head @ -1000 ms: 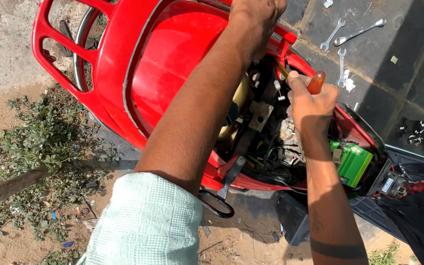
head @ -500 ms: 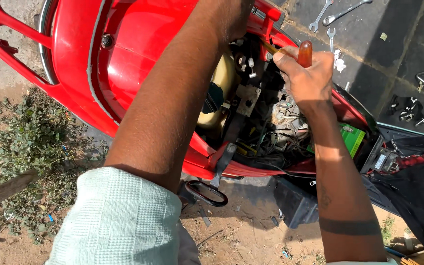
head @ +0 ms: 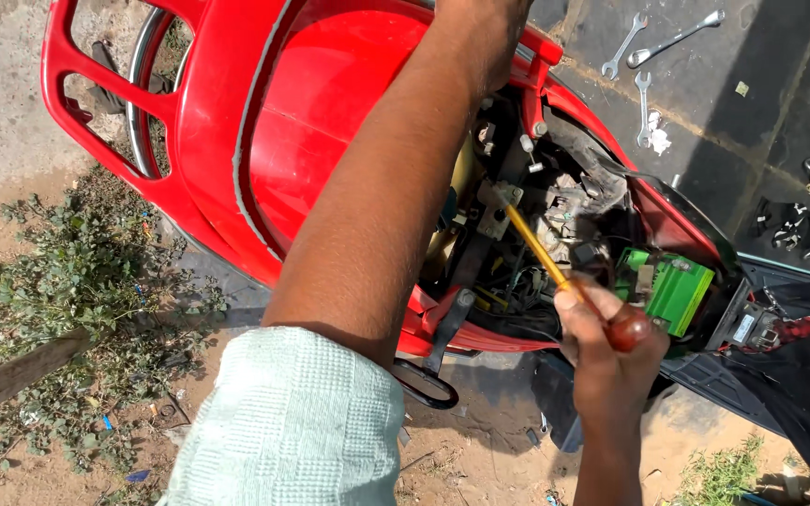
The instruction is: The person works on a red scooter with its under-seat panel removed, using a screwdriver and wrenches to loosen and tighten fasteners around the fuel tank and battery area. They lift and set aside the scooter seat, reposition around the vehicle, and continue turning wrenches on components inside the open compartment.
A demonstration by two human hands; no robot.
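The right hand (head: 609,361), at about 5 o'clock in the view, is closed in a fist around a screwdriver (head: 564,277); its dark red-brown round handle end pokes out of the fist toward 4 o'clock, while the thin yellow shaft runs up toward 11 o'clock, and its tip meets a small grey metal bracket (head: 497,208) inside the open body of a red scooter (head: 321,122). The left hand (head: 480,33) is up at 12 o'clock, past a long forearm that crosses the middle of the view from a pale green sleeve (head: 297,422) at 6 o'clock; it rests on the top edge of the red bodywork, and the fingers are cut off by the picture's edge, so whether they grasp anything cannot be told.

The scooter's opened cavity shows wires, small fittings and a bright green battery (head: 672,286) at 3 o'clock from the screwdriver's tip, just beside the right hand. A red grab rail (head: 110,89) frames the scooter's tail at 10 o'clock. On the dark paving at 1 o'clock lie three open-ended spanners (head: 653,52), well apart from both hands. A low green weed (head: 77,290) grows on the sandy ground at 8 o'clock, with a wooden stick (head: 11,375) slanting below it
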